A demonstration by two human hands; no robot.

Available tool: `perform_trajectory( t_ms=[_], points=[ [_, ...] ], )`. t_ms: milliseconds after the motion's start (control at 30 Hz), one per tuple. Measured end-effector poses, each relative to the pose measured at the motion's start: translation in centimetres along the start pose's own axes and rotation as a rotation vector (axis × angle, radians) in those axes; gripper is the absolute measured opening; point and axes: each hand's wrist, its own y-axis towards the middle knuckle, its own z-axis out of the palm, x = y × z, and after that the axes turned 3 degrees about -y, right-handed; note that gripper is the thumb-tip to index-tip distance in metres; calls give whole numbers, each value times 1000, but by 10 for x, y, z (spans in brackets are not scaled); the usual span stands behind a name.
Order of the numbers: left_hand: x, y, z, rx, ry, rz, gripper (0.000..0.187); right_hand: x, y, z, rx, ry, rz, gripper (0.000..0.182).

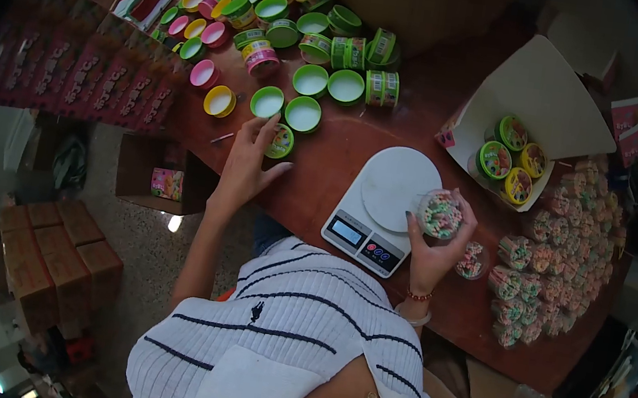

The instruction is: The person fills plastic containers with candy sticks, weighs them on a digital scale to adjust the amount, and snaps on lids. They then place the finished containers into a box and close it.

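Observation:
My right hand (443, 249) is wrapped round a clear cup of candy sticks (440, 213), coloured pink, green and white, beside the right edge of a white kitchen scale (385, 187). My left hand (250, 159) reaches over the table with fingers stretched and thumb apart. Its fingertips are right at a green tub with a printed top (282, 143) and a green lid with a white inside (267, 101). Another green lid (303, 114) lies just right of these. A second clear cup of sticks (470, 261) stands behind my right wrist.
Green, pink and yellow lids and tubs (263, 59) crowd the far side. A white carton (546, 92) at right holds several printed tubs (495, 159). Many bundles of sticks (560, 263) stand at the right edge. Pink packets (81, 75) hang left; brown cartons (57, 261) sit on the floor.

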Motion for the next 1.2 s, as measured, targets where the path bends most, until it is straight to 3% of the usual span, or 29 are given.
perform_trajectory(
  t_ms=[100, 133, 167, 233, 267, 333, 433, 567, 633, 700, 800, 867, 900, 933, 1000, 1033, 1167, 1200],
  points=[
    [54, 14, -9, -364, 79, 6, 76, -2, -1, -3, -4, 45, -25, 83],
    [71, 19, -14, -470, 251, -58, 75, -2, -2, -3, -21, 109, 8, 84],
    [96, 24, -15, -477, 254, -60, 75, -2, -1, -2, -40, 170, 45, 85],
    [148, 31, -9, -435, 206, -276, 75, -1, 2, 1, -54, 156, 32, 87],
    [158, 31, -10, -476, 134, -186, 73, 4, 3, 4, -47, 164, 58, 87],
    [101, 37, -28, -531, -24, -164, 68, 23, 7, 4, -36, 256, 125, 87],
    [2, 49, -35, -326, -188, 82, 65, 23, 4, 7, 27, 323, 135, 84],
    [-43, 64, -33, -36, -227, 223, 69, 23, -1, 12, 72, 300, 108, 87],
    [-28, 71, -36, -99, -223, 157, 68, 19, -8, 12, 49, 365, 71, 87],
    [4, 78, -30, -186, -183, 34, 70, 25, -9, 9, 26, 505, 178, 87],
    [27, 93, -23, -243, -274, 125, 66, 14, -9, 2, -10, 421, 170, 84],
    [60, 111, -30, -395, -71, 90, 59, 7, -8, -3, 16, 405, 167, 83],
    [77, 119, -31, -438, -87, -126, 62, 6, -8, -5, 6, 379, 150, 82],
    [102, 130, -24, -447, -87, -134, 62, 5, -7, -7, -10, 353, 132, 82],
    [131, 150, -13, -286, 80, -305, 81, 7, -5, -4, -19, 325, 136, 81],
    [128, 155, -6, -169, -37, -498, 103, 8, -4, -3, -26, 319, 139, 79],
    [114, 166, 1, -276, -118, -581, 104, 11, -4, 3, -45, 322, 137, 75],
    [124, 166, -2, -354, -69, -420, 105, 10, -4, 2, -49, 316, 135, 75]
  ],
)
